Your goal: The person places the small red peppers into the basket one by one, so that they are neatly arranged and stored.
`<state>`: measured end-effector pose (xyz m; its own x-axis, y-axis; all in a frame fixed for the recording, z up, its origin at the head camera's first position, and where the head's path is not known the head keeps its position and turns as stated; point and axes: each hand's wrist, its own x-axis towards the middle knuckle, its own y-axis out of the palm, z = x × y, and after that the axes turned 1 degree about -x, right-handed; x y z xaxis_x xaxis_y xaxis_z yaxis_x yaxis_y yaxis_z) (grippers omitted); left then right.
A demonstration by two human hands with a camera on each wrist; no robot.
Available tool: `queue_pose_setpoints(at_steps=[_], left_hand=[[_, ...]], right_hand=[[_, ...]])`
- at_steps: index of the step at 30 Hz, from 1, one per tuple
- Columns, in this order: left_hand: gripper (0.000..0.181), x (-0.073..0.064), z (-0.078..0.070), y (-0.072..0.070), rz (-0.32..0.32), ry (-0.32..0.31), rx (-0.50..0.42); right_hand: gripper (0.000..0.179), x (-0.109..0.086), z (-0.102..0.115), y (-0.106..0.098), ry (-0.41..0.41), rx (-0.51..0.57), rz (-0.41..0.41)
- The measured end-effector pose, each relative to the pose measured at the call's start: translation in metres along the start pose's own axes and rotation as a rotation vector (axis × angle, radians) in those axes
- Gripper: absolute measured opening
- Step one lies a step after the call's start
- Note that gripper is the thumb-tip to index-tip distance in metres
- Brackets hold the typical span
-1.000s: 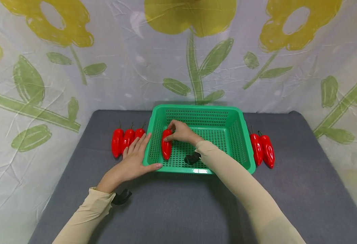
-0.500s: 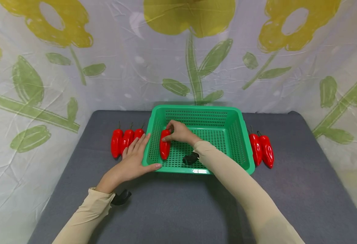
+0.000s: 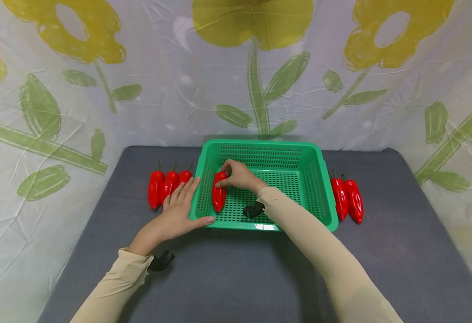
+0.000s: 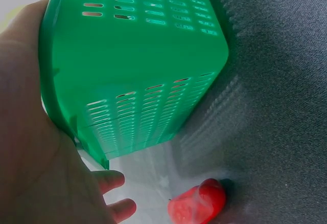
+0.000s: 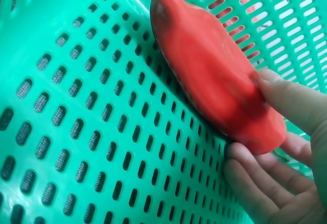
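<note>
Red pepper (image 3: pixel 219 194) is in the green basket (image 3: pixel 260 141), left side, stem end away from the person; can't tell if fully seated. Right hand (image 3: pixel 240 175) pinches the stem end, thumb opposing fingers. For clean placement, settle it flat before easing off. Left hand (image 3: pixel 174 216) rests over basket's left edge, fingers spread, gripping nothing. Worktop (image 3: pixel 236 273): three more peppers (image 3: pixel 156 190) left, two spare peppers (image 3: pixel 355 202) right.
</note>
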<state>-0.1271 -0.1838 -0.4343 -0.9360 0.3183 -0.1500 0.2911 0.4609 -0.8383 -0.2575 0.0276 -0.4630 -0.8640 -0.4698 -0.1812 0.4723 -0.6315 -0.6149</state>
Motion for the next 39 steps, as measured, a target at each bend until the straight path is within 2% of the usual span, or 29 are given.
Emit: queue_pose_setpoints(at_steps=[13, 26, 39], left_hand=[[0.113, 0.000, 0.000, 0.000, 0.012, -0.006, -0.011], [0.113, 0.000, 0.001, -0.001, 0.014, -0.007, -0.009], [0.113, 0.001, 0.000, -0.001, 0.015, -0.008, -0.019]], right_hand=[[0.051, -0.001, -0.001, -0.007, -0.001, 0.023, -0.013], [0.053, -0.010, 0.007, -0.033, -0.020, 0.046, -0.024], [0.048, -0.024, 0.021, -0.064, -0.033, 0.064, 0.003]])
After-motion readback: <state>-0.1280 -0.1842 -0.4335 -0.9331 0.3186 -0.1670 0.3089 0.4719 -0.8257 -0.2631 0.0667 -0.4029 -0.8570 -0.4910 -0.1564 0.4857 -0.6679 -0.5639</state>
